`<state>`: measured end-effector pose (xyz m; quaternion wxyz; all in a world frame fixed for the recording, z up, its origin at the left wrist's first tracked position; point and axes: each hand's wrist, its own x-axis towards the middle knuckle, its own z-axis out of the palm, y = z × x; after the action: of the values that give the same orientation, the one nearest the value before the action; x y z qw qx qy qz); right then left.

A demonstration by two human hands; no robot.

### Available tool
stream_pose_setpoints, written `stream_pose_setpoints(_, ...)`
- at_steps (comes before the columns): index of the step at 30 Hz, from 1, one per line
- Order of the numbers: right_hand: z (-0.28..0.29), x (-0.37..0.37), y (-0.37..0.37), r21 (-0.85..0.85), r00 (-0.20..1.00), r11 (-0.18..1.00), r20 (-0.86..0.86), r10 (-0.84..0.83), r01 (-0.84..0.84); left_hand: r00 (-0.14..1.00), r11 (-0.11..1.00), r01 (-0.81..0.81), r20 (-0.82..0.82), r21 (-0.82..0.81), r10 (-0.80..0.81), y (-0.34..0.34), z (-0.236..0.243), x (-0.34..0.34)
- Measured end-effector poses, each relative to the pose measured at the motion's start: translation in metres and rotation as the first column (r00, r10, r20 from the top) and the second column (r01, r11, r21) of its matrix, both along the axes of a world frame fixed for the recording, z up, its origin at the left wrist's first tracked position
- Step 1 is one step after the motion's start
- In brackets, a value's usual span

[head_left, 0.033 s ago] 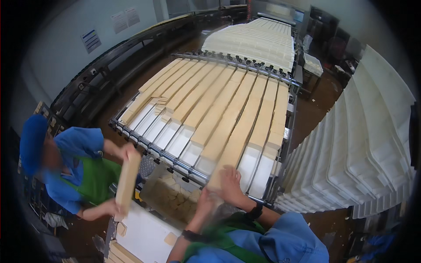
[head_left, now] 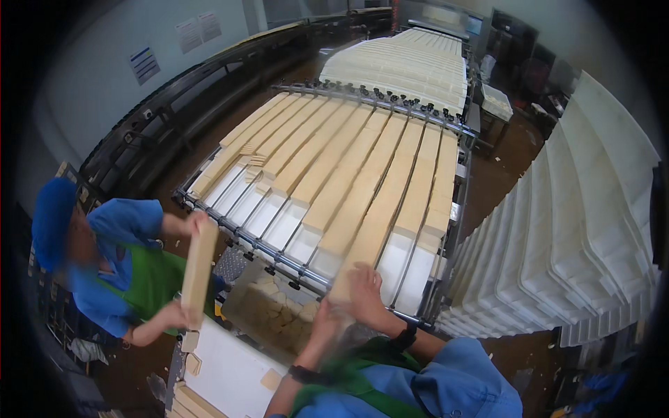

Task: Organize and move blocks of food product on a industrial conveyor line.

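Observation:
My right hand (head_left: 365, 289) curls over the near end of a long pale beige row (head_left: 380, 226), its fingers on the top and right side. My left hand (head_left: 326, 326), slightly blurred, presses against the left and front of the same end. The row looks like thin square pieces packed tightly on edge. Several similar rows (head_left: 341, 157) lie side by side in white lanes (head_left: 262, 216) parted by thin metal rods. At the left, a co-worker (head_left: 118, 265) holds a shorter beige block (head_left: 201, 275) upright in two hands.
A metal rail (head_left: 261, 245) with black knobs crosses the conveyor's near end. Below it sits a bin (head_left: 244, 299) of broken beige pieces. A white board (head_left: 226, 376) bears beige blocks at lower left. Stacked white trays (head_left: 557, 237) rise at right.
The co-worker's hands and the block they hold have shifted slightly left and up. My own hands stay on the end of the row.

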<state>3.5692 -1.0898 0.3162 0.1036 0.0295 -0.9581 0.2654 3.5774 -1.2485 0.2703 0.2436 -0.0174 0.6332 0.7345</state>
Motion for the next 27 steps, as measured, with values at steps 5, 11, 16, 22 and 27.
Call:
stream_pose_setpoints(5,-0.017,0.014,0.002,0.090,0.997,0.996,-0.074,0.018,-0.012,0.996,0.997,0.051,0.076,0.052,-0.054,0.002,0.031,0.004)
stream_pose_setpoints(11,-0.019,0.032,0.047,-0.223,0.982,0.966,-0.161,0.099,-0.134,0.990,0.992,0.129,0.059,0.008,-0.129,-0.026,-0.007,0.008)
stream_pose_setpoints(16,0.006,0.032,0.149,-0.070,0.922,0.964,-0.281,-0.266,0.256,0.993,0.993,0.107,0.053,0.045,-0.110,-0.053,-0.025,0.016)
stream_pose_setpoints(22,-0.018,0.024,0.207,0.130,0.979,0.987,0.164,-0.117,0.096,0.998,1.000,0.024,0.060,0.014,-0.025,-0.070,-0.054,0.021)
stream_pose_setpoints(27,-0.023,0.002,0.220,0.341,0.949,0.927,0.209,-0.236,0.155,0.995,0.998,0.020,0.097,-0.056,-0.014,-0.071,-0.057,0.025)
